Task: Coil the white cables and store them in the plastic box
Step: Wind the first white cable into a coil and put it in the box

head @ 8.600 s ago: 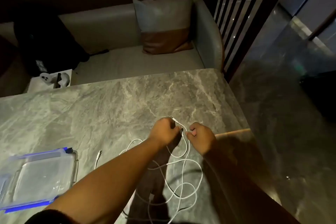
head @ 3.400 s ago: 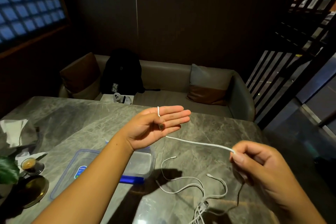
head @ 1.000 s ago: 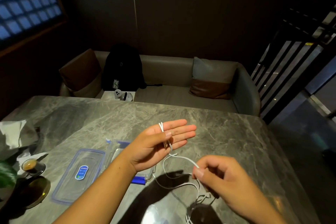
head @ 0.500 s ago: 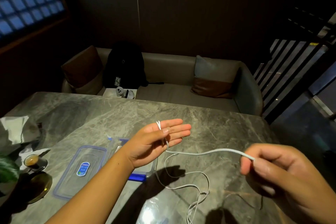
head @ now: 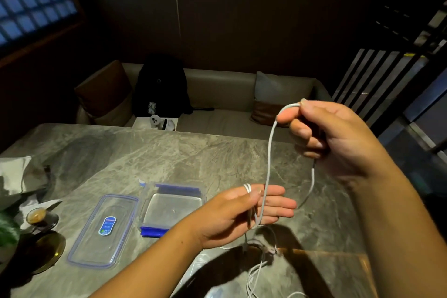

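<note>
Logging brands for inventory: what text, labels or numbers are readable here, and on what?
Blue oval sticker on the box lid: print too blurred to read.
White tag on the black backpack: too small to read.
No other text visible.

Head-worn view, angled forward-down — table close below
</note>
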### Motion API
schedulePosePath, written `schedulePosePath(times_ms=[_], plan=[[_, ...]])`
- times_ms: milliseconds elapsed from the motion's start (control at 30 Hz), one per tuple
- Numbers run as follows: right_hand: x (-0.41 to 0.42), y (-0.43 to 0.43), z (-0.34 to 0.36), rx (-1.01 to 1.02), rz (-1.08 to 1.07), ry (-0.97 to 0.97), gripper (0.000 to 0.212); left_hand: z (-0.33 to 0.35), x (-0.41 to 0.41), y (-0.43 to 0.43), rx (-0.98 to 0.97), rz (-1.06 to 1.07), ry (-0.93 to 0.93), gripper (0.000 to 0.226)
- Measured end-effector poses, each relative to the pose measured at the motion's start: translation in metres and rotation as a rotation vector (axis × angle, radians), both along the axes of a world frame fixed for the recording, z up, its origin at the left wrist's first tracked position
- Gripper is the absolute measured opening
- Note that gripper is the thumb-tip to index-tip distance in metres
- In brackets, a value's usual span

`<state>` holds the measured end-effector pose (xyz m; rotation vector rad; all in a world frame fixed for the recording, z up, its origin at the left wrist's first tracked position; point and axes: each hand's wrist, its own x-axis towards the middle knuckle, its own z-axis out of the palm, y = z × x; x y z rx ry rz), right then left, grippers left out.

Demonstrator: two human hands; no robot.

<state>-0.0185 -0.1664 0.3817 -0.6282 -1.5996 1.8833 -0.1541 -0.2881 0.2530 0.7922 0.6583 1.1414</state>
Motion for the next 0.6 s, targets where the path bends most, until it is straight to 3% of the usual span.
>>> schedulePosePath(times_ms=[333,600], plan=[[-0.022,0.02,-0.005,0.219,0.133,-0.147,0.037,0.008,0.018,0.003,0.058,-0.05,0.228,0.044],[-0.031,0.038,-0.058,-0.099,0.092,-0.097,0.035,0.011,0.024,-0.001,0.045,-0.02,0.199,0.036]])
